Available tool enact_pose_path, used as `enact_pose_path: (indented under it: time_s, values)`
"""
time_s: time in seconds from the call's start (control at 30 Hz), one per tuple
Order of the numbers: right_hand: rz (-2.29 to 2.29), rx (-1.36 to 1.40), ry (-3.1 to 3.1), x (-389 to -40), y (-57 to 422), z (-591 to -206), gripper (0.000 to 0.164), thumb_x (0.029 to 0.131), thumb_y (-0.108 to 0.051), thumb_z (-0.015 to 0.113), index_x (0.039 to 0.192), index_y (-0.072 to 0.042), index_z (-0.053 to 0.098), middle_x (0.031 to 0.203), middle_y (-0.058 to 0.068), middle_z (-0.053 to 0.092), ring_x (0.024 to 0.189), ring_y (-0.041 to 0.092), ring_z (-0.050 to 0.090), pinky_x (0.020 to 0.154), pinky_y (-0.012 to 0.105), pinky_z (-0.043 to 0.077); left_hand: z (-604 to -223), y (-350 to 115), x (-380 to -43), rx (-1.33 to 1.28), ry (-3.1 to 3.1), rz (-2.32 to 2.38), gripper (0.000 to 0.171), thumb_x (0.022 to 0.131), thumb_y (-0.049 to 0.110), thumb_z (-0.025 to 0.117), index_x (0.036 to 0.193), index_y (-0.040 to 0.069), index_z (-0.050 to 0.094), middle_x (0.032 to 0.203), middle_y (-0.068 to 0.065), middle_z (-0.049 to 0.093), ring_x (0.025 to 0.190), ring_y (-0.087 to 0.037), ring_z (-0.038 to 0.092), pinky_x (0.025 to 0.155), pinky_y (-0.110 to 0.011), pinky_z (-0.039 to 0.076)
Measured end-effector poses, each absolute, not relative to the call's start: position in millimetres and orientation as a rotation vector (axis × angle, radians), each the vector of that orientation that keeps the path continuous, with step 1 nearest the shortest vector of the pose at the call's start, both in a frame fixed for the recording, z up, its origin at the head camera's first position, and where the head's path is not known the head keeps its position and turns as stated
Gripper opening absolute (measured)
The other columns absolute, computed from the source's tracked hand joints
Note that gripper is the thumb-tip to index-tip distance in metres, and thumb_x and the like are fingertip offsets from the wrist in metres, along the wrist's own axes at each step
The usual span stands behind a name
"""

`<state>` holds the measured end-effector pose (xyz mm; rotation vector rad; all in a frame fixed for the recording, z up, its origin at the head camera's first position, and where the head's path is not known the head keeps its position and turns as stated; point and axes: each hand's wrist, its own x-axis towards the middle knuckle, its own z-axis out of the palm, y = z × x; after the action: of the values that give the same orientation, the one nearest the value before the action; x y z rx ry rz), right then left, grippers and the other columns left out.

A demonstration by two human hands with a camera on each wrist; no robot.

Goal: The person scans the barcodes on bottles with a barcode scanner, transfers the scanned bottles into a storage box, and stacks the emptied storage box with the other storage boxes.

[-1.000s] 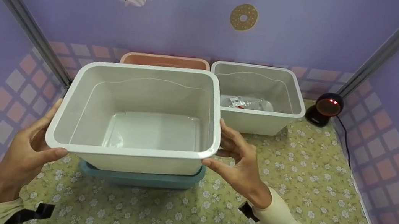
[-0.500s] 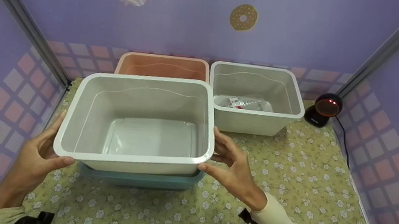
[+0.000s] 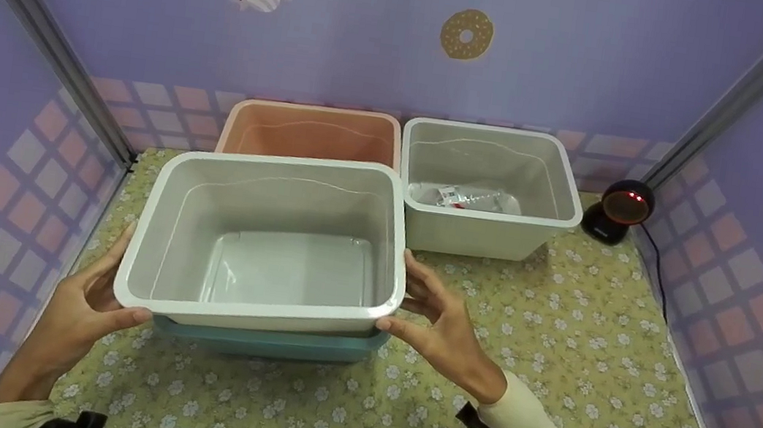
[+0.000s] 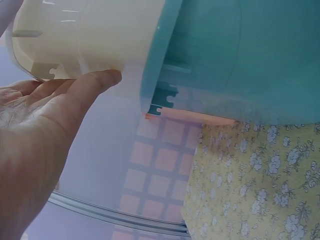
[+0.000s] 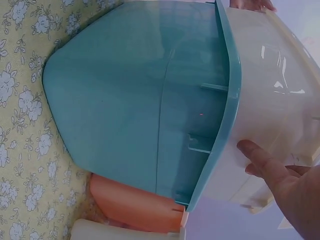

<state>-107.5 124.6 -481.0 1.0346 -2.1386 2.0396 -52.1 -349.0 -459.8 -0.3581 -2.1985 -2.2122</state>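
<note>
Between my hands is a white plastic storage bin (image 3: 293, 272), its lower part down inside a teal bin (image 3: 269, 343) that stands on the cloth. My left hand (image 3: 76, 321) grips the white bin's left end, thumb at the front corner under the rim. On the opposite end my right hand (image 3: 443, 333) holds it, fingers along the side and thumb at the front corner. In the right wrist view the white wall rises out of the teal bin's rim (image 5: 232, 95). The inside of the white bin shows only its bare floor.
Behind stands an orange bin (image 3: 318, 133), partly hidden by the white one. To its right a second white bin (image 3: 475, 234) holds a clear plastic bottle (image 3: 476, 198). A black scanner (image 3: 619, 208) with red lights and a cable sits at the back right. Walls enclose the flowered cloth (image 3: 587, 388).
The white bin has sunk lower into the teal bin, and both hands have come down and inward with it. More of the orange bin shows behind.
</note>
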Motion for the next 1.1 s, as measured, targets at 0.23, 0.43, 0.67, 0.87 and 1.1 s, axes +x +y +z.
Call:
enact_pose_path:
  time_s: [0.23, 0.43, 0.67, 0.87, 1.1]
  values:
    - [2.036, 1.037, -2.144, -108.2, 126.0, -484.7, 0.092, 0.094, 0.006, 0.084, 0.17, 0.007, 0.032, 0.164, 0.03, 0.049, 0.143, 0.055, 0.054, 0.113, 0.045, 0.057, -464.8, -347.7, -53.3, -0.343, -2.215, -2.213, 0.106, 0.092, -0.026, 0.069, 0.177, 0.014, 0.02, 0.184, -0.017, 0.006, 0.15, 0.004, 0.048, 0.111, -0.029, 0.054]
    - [2.03, 1.018, -2.195, -108.0, 128.5, -493.7, 0.092, 0.094, 0.004, 0.084, 0.169, 0.008, 0.031, 0.164, 0.032, 0.048, 0.143, 0.055, 0.054, 0.116, 0.043, 0.054, -472.1, -346.7, -55.5, -0.346, -2.239, -2.19, 0.105, 0.092, -0.026, 0.07, 0.177, 0.013, 0.021, 0.183, -0.02, 0.007, 0.15, 0.004, 0.048, 0.112, -0.028, 0.053]
    - [1.969, 1.014, -2.205, -108.5, 129.1, -500.9, 0.091, 0.091, 0.006, 0.086, 0.166, 0.012, 0.035, 0.166, 0.033, 0.043, 0.149, 0.049, 0.051, 0.124, 0.042, 0.045, -480.9, -347.4, -55.3, -0.321, -2.307, -2.124, 0.106, 0.092, -0.023, 0.072, 0.177, 0.015, 0.021, 0.183, -0.019, 0.011, 0.149, 0.006, 0.047, 0.112, -0.02, 0.051]
    - [1.926, 0.994, -2.249, -106.8, 129.9, -507.8, 0.091, 0.092, 0.003, 0.087, 0.166, 0.011, 0.036, 0.169, 0.031, 0.04, 0.151, 0.044, 0.051, 0.127, 0.039, 0.042, -486.7, -347.7, -57.2, -0.311, -2.393, -2.07, 0.106, 0.094, -0.019, 0.074, 0.178, 0.016, 0.019, 0.182, -0.023, 0.011, 0.148, 0.009, 0.046, 0.114, -0.015, 0.046]
    - [1.837, 0.96, -2.307, -106.0, 130.6, -515.0, 0.093, 0.093, -0.006, 0.09, 0.168, 0.005, 0.036, 0.171, 0.022, 0.042, 0.153, 0.035, 0.052, 0.126, 0.042, 0.044, -492.0, -349.0, -56.3, -0.261, -2.482, -2.034, 0.106, 0.096, -0.015, 0.075, 0.178, 0.015, 0.016, 0.181, -0.026, 0.011, 0.145, 0.013, 0.045, 0.113, -0.011, 0.044]
